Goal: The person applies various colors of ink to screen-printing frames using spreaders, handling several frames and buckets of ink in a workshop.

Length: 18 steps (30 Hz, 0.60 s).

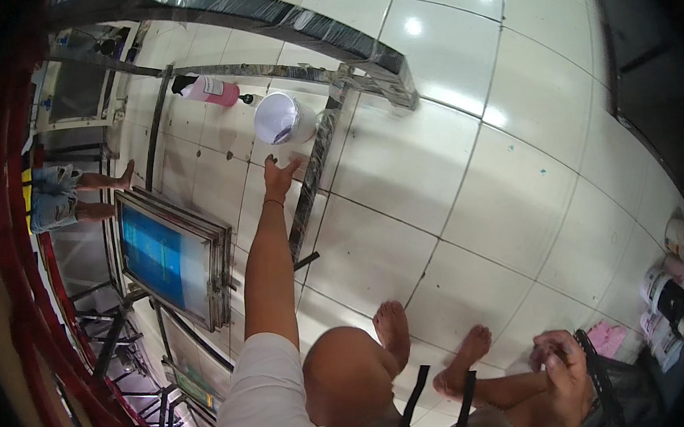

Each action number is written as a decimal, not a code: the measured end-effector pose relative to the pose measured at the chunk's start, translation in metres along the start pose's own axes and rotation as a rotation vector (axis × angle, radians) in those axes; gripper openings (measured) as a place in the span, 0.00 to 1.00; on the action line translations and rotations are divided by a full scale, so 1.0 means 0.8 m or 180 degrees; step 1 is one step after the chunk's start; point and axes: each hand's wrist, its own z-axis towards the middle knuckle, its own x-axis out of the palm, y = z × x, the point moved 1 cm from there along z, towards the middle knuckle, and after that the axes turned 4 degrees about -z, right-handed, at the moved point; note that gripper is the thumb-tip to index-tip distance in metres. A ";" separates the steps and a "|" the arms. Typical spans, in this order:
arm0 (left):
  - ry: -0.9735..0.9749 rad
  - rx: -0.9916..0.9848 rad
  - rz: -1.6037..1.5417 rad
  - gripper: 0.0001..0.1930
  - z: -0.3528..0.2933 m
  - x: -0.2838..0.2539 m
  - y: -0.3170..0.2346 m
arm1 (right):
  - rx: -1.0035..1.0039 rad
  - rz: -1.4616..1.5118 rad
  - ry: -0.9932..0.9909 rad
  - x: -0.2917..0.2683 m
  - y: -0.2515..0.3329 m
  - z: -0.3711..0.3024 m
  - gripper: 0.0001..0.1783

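My left hand (280, 176) reaches out over the tiled floor with its fingers apart and nothing in them. Just beyond its fingertips stands a white plastic bucket (301, 122), its mouth turned toward me; I see a small gap between them. Left of the bucket is a spray bottle (210, 90) with pink liquid and a black head. A dark metal rail (318, 161) runs close by the right side of the left hand. My right hand (561, 369) is by my leg at the lower right, fingers curled in; what they hold, if anything, I cannot make out.
Framed printing screens (176, 254), one with blue mesh, lean in a stack at the left. A thick plastic-wrapped beam (320, 34) crosses above. Another person's legs (87, 193) are at far left. Tubs (661, 289) and a pink cloth (606, 339) lie at the lower right.
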 end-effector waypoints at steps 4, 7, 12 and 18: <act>-0.0111 0.0740 -0.1237 0.49 0.029 0.039 -0.013 | -0.0184 -0.0180 -0.0040 -0.006 -0.016 0.024 0.29; 0.0180 0.0724 -0.2590 0.46 0.049 0.063 -0.018 | 0.0746 -0.0718 0.0576 -0.012 -0.022 0.034 0.46; 0.0021 0.1076 -0.2386 0.37 0.075 0.081 -0.017 | -0.0319 -0.0415 -0.0073 -0.002 -0.048 0.060 0.34; -0.0149 0.1055 -0.2283 0.41 0.074 0.086 -0.029 | -0.0249 -0.0383 -0.0172 -0.002 -0.056 0.066 0.38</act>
